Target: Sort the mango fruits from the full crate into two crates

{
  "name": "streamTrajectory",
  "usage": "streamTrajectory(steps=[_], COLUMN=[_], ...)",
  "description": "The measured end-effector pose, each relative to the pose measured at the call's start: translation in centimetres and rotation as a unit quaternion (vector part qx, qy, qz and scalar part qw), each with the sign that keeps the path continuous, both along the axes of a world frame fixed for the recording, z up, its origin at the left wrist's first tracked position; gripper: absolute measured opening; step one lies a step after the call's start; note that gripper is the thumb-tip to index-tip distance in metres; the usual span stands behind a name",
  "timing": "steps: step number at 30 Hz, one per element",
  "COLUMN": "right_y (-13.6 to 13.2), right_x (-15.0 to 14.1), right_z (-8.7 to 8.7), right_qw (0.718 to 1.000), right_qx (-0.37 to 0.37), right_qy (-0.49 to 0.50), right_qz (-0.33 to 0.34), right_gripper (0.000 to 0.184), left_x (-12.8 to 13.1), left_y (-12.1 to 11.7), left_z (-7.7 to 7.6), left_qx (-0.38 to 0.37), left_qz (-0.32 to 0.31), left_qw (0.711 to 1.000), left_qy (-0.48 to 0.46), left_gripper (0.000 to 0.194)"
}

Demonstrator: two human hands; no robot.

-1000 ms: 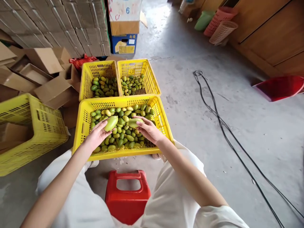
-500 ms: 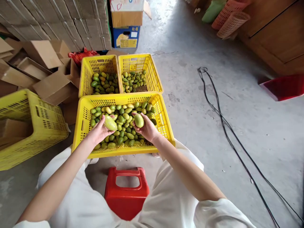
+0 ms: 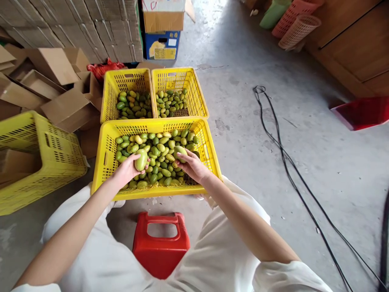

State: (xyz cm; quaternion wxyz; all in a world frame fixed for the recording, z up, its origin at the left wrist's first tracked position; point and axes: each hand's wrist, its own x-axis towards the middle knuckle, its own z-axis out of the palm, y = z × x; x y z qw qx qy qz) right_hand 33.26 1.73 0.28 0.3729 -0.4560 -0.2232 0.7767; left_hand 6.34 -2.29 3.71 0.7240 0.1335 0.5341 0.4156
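My left hand (image 3: 129,167) is closed round a pale green mango (image 3: 141,160), thumb across its top. In my right hand (image 3: 193,164) is another green mango (image 3: 180,153), gripped between thumb and fingers. Both hands are above the front yellow crate (image 3: 158,194), apart from each other. Many small green and yellowish mangoes (image 3: 161,148) cover the bottom of that crate. Behind it stand two more yellow crates: the back left crate (image 3: 127,75) and the back right crate (image 3: 197,91), each with smaller heaps of mangoes inside.
A red plastic stool (image 3: 161,253) is between my legs. On the left lie a tilted yellow crate (image 3: 60,154) and loose cardboard boxes (image 3: 65,109). Black cable (image 3: 282,150) runs over the concrete floor at right. A blue carton (image 3: 162,45) stands behind the crates.
The mango in my left hand has been turned more upright. My right hand has moved slightly right and turned its mango, fingers now over its side.
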Motion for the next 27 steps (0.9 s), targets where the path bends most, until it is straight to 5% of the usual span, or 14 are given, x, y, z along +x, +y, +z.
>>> streamTrajectory(steps=[6, 15, 19, 27], right_y=[0.0, 0.0, 0.0, -0.1], right_x=[0.6, 0.5, 0.1, 0.9], right_z=[-0.2, 0.0, -0.1, -0.2], right_qw=[1.0, 0.999, 0.999, 1.0], right_qx=[-0.003, -0.004, 0.004, -0.006], right_qy=[0.006, 0.019, 0.021, 0.017], right_qz=[0.027, -0.026, -0.036, 0.016], right_gripper=[0.051, 0.056, 0.067, 0.056], left_x=[-0.5, -2.6, -2.3, -1.6], left_y=[-1.3, -1.6, -1.3, -2.0], left_z=[-1.1, -2.9, -3.0, -1.9], left_qx=[0.05, 0.053, 0.062, 0.042], left_qz=[0.013, 0.064, 0.09, 0.098], left_qw=[0.999, 0.996, 0.994, 0.994], left_qy=[0.013, 0.02, 0.002, -0.019], left_gripper=[0.028, 0.038, 0.037, 0.048])
